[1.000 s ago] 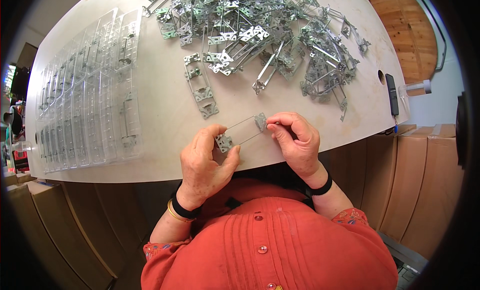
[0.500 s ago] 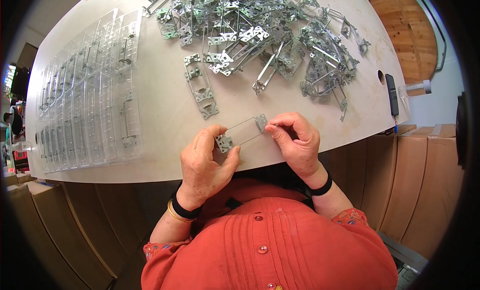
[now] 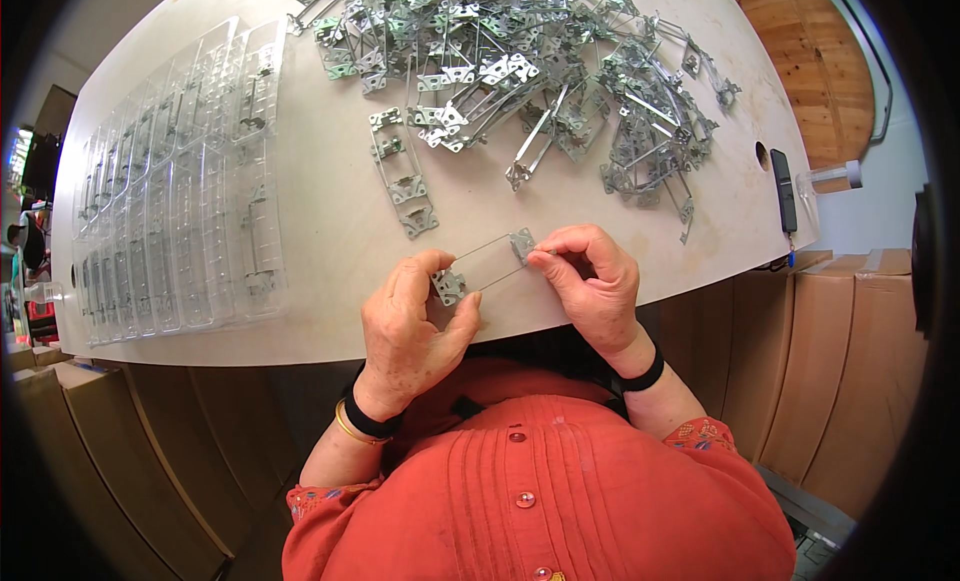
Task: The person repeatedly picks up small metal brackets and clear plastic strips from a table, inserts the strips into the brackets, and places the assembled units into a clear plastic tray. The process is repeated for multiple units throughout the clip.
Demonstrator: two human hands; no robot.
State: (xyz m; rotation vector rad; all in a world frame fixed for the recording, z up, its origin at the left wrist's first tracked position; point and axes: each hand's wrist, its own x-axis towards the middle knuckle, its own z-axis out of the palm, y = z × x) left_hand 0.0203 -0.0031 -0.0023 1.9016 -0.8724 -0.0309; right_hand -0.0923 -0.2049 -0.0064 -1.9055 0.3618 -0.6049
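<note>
Between my hands is a wire-and-plate metal bracket (image 3: pixel 449 287), two thin parallel rods joining a grey pierced plate at each end. My left hand (image 3: pixel 408 326) grips its left plate between thumb and fingers. At the other end, the thumb and forefinger of my right hand (image 3: pixel 592 281) are pinched together against the edge of the right plate; whether something small is also between them I cannot make out. Just beyond my left hand lie similar metal brackets (image 3: pixel 408 190) in a column on the table. A large tangled heap of such brackets (image 3: pixel 480 71) fills the far middle.
Clear plastic trays (image 3: pixel 205 231) with long compartments, metal parts in them, stand at the left of the pale table (image 3: pixel 320 281). A black phone-like device (image 3: pixel 786 189) is at the right edge, near a round hole. Cardboard boxes (image 3: pixel 820 351) stand below on both sides.
My right fingertips have shifted very slightly left along the right plate. The bracket and my left hand stay nearly where they were.
</note>
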